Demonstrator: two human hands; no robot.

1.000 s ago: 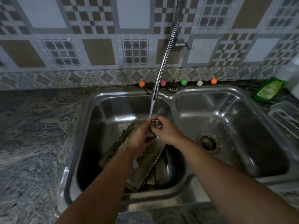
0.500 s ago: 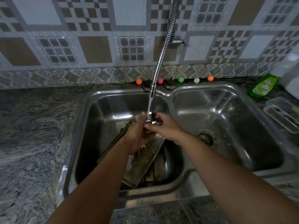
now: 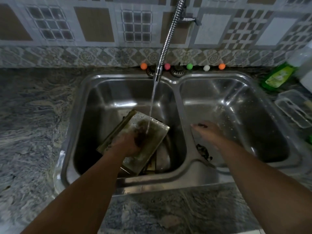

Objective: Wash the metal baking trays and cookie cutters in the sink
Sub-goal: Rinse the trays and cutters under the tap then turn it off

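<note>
Reaching into the left basin, our left hand [image 3: 129, 143] rested on the soapy baking tray [image 3: 148, 141]; its grip was unclear. Our right hand [image 3: 206, 132] hovered over the right basin, blurred, with its hold untellable.

The double-basin sink [image 3: 175, 78] is stainless steel, brushed yet glossy, with bright highlights along its rim and wet spots speckling the right basin. In the left basin, the baking tray [image 3: 152, 132] is dull metal, stained brownish and flecked with soap foam. The faucet hose [image 3: 169, 34] is coiled, shiny chrome. The countertop [image 3: 33, 115] looks like polished stone with swirling grey veins. The wall tiles [image 3: 94, 24] are smooth and faintly glossy. At far right, the green bottle [image 3: 276, 76] and clear container [image 3: 293, 108] appear plastic.
</note>
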